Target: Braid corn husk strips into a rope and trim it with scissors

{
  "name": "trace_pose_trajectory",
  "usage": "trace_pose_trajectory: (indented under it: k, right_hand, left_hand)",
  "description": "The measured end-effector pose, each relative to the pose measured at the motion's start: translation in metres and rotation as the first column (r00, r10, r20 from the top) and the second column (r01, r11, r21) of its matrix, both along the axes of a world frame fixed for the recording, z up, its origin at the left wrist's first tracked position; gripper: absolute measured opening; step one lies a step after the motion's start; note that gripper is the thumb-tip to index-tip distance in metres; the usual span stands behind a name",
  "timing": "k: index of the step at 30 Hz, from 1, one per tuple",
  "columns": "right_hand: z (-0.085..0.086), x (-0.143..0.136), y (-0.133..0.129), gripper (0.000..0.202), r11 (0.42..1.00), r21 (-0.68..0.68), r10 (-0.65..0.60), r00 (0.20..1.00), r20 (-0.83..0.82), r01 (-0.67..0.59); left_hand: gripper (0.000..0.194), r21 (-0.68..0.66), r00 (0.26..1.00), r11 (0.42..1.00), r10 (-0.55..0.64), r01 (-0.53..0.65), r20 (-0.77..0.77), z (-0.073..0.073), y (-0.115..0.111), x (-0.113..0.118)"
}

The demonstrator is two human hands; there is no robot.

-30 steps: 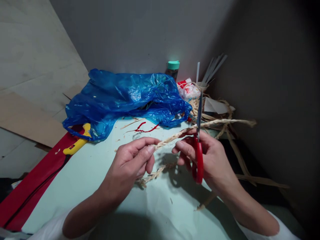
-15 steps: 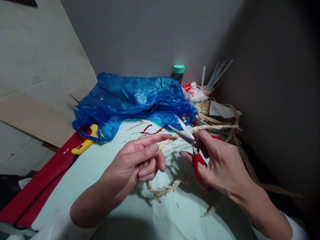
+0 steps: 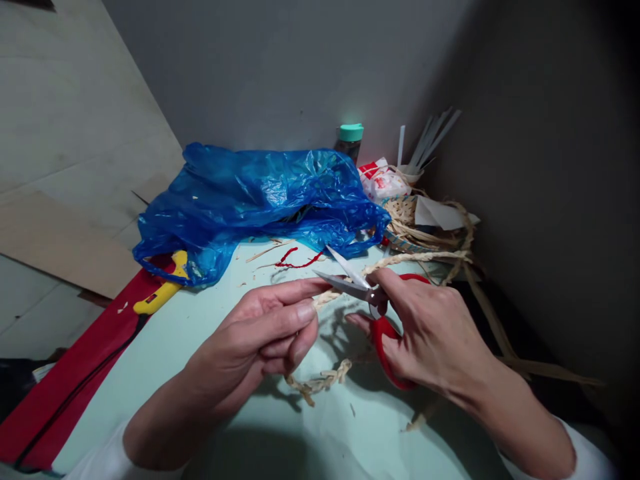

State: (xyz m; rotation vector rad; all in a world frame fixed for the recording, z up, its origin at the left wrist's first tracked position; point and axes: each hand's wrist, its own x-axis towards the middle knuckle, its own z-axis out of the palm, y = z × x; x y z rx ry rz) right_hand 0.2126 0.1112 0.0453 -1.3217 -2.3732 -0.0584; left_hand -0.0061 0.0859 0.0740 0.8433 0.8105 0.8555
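Observation:
My left hand (image 3: 265, 330) pinches a pale braided straw cord (image 3: 417, 257) between thumb and fingers. One end of the cord dangles below that hand in a curl, and the other runs right and back toward a coil. In my right hand (image 3: 435, 327) is a pair of scissors (image 3: 357, 288) with red handles. Their blades are parted, pointing left, and lie by the cord close to my left fingertips. Whether the blades touch the cord I cannot tell.
A crumpled blue plastic bag (image 3: 270, 193) lies at the back, partly over a yellow-handled tool (image 3: 159, 297). Behind stands a jar with a green lid (image 3: 351, 132). To the right are a woven basket (image 3: 400, 215), a cup of pale strips (image 3: 411, 175) and loose straw. Red twisted wire (image 3: 299, 264) lies mid-table.
The scissors have moved left, closer to my left fingers, with the blades still parted. My left fingers have curled in more around the cord. The whole view has shifted slightly.

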Motion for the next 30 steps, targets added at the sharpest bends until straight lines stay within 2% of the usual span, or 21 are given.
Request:
trace_pose_trajectory:
  k: [6, 10, 22, 24, 27, 28, 30]
  right_hand:
    - [0.004, 0.005, -0.001, 0.026, 0.999, -0.009, -0.04, 0.997, 0.062, 0.041]
    - [0.003, 0.008, 0.001, 0.015, 0.999, 0.045, -0.036, 0.992, 0.121, 0.031]
    - [-0.005, 0.012, 0.004, 0.014, 0.992, 0.125, -0.03, 0.989, 0.144, 0.012]
    - [-0.004, 0.011, 0.004, 0.012, 0.998, 0.059, -0.03, 0.998, 0.052, 0.027]
    - [0.001, 0.007, 0.003, 0.005, 0.987, -0.153, -0.082, 0.959, -0.27, 0.042]
    - [0.003, 0.005, 0.002, 0.01, 0.969, -0.245, -0.123, 0.908, -0.401, 0.024]
    - [0.006, -0.001, 0.0, 0.019, 0.902, -0.424, -0.229, 0.742, -0.63, -0.082]
  left_hand:
    - [0.03, 0.019, 0.999, 0.999, 0.038, -0.038, 0.025, -0.001, 0.006, -0.002]
    - [0.023, 0.029, 0.998, 0.999, 0.044, -0.045, 0.041, -0.002, 0.008, -0.004]
    - [0.032, 0.057, 0.999, 0.997, 0.053, -0.052, -0.013, -0.004, 0.011, -0.005]
    - [0.031, 0.091, 0.996, 0.994, 0.063, -0.057, -0.057, -0.004, 0.011, -0.004]
    - [0.028, 0.195, 0.979, 0.978, 0.106, -0.071, -0.173, -0.002, 0.008, -0.001]
    - [0.028, 0.25, 0.964, 0.965, 0.135, -0.077, -0.228, -0.001, 0.007, 0.0]
    - [0.026, 0.39, 0.908, 0.918, 0.223, -0.073, -0.355, 0.0, 0.004, 0.002]
